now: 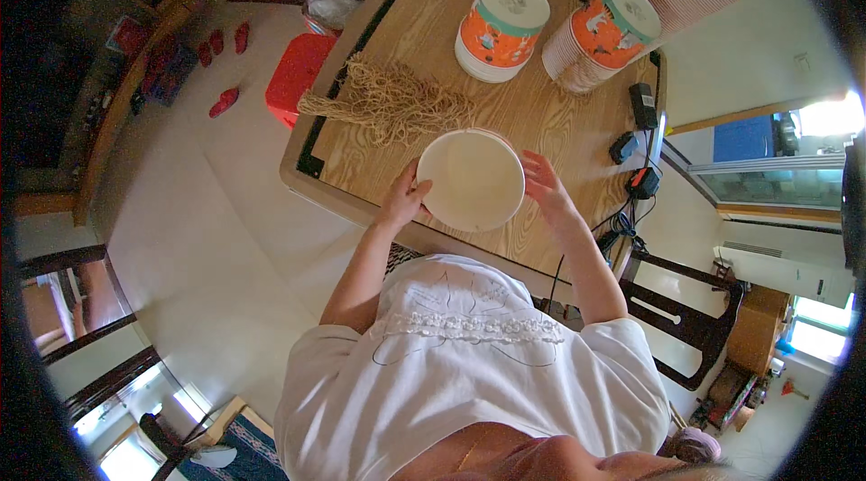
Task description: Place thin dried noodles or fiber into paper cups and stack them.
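A round white paper tub (471, 182) is held at the near edge of the table, its open mouth facing up toward me. My left hand (404, 198) grips its left side, thumb over the rim and fingers around the outer wall. On the opposite side, my right hand (547, 188) has its fingers against the tub's outer wall near the rim. Just beyond the tub lies a loose, tangled bundle of tan twine (388, 102). The tub's outer wall is mostly hidden from above.
Upside-down stacks of orange-printed paper tubs (501, 30) (603, 37) stand on the wooden table (532, 116); more stacks are behind. Black chargers (643, 107) and cables (621, 227) line the right edge. A red bin (299, 75) stands left; a dark chair (681, 319) is right.
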The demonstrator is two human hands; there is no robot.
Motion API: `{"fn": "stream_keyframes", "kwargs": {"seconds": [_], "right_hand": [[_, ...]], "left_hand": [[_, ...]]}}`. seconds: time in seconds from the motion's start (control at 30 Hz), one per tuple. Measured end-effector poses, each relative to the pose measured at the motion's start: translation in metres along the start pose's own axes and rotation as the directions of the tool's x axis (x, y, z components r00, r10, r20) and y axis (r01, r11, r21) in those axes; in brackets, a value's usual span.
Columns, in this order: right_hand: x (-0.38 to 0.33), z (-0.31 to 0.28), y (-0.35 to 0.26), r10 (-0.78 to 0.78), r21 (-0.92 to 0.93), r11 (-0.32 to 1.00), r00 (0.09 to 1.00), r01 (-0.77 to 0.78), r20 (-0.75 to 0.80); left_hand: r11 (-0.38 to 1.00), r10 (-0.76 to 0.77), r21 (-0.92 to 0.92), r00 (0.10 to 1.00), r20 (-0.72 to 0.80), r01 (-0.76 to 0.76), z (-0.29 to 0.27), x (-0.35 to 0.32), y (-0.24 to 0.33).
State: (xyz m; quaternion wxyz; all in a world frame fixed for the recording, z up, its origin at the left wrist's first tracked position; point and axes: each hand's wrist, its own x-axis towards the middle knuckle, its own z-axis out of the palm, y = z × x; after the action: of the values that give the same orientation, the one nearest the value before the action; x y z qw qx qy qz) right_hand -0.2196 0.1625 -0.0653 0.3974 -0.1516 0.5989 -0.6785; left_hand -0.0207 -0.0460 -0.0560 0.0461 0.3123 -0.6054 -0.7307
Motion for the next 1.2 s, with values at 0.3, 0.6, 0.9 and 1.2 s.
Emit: {"fn": "stream_keyframes", "kwargs": {"seconds": [0.3, 0.6, 0.9, 1.2], "right_hand": [[0.012, -0.027, -0.018, 0.046, 0.046, 0.997, 0.955, -0.062, 0.292], [0.006, -0.050, -0.052, 0.129, -0.140, 0.979, 0.983, -0.148, -0.131], [0.017, -0.109, -0.023, -0.288, 0.100, 0.937, 0.902, 0.335, -0.322], [0.004, -0.143, 0.011, -0.609, -0.799, 0.582, 0.731, 0.150, -0.306]], "left_hand": [[0.947, 0.219, 0.185, 0.949, 0.226, -0.262, 0.009, 0.004, -0.003], [0.808, 0.409, 0.253, 0.815, 0.409, -0.532, 0.051, 0.030, 0.031], [0.632, 0.648, 0.297, 0.698, 0.305, -0.716, 0.143, 0.113, 0.011], [0.447, 0.509, 0.542, 0.701, 0.500, -0.712, 0.184, 0.148, -0.022]]}}
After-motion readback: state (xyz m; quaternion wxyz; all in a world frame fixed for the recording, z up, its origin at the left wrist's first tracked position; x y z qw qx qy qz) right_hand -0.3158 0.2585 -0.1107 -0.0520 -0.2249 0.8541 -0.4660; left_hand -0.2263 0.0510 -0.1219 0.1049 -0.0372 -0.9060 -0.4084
